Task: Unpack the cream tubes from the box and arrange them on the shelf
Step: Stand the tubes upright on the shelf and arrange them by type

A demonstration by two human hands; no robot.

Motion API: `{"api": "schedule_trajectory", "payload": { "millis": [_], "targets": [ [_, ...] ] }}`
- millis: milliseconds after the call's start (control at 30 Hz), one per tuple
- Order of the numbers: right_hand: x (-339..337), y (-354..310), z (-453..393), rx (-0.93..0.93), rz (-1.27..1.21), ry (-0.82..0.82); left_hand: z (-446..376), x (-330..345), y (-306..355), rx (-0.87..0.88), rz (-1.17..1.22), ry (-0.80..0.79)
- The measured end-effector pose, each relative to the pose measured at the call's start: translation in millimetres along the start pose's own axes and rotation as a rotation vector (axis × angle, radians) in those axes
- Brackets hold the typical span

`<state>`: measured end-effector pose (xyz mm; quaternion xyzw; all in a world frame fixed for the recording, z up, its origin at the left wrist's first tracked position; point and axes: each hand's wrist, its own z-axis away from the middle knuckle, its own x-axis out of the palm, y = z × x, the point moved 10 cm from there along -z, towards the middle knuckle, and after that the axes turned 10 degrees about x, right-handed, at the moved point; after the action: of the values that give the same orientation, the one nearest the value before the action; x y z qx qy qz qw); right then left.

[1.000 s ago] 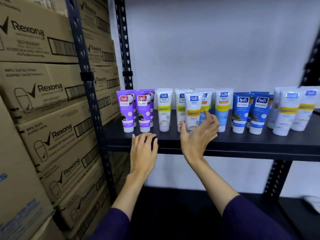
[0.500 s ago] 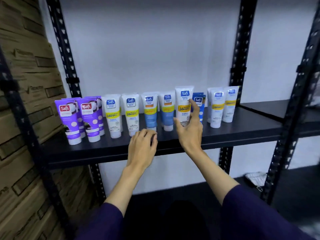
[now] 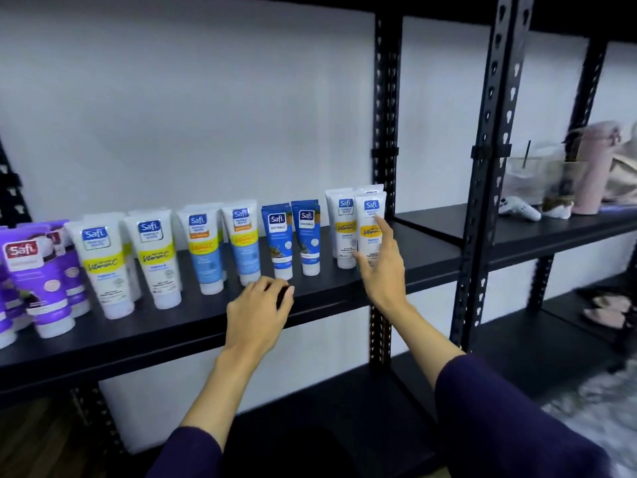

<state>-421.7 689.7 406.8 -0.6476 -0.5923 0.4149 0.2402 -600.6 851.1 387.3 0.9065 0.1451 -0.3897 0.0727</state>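
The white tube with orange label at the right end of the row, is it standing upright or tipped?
Upright. The white tube stands cap-down on the shelf, level with its neighbours; the right hand touches its front.

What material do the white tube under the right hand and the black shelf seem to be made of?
White tube: probably soft plastic, with a smooth printed skin and a flat crimped top. Black shelf: the board looks matt, metal or laminate, I cannot tell. Its upright post looks like painted metal with punched slots.
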Motion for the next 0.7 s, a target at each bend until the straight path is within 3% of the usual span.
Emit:
{"api": "schedule_trajectory", "payload": {
  "millis": [200, 700],
  "targets": [
    [-10, 3, 9, -0.046, 0.078, 0.168, 0, 1, -1, -0.015, -0.011, -0.023],
    [6, 32, -19, 0.117, 0.157, 0.011, -1, -3, 1, -0.052, -0.002, -0.022]
  ]
}}
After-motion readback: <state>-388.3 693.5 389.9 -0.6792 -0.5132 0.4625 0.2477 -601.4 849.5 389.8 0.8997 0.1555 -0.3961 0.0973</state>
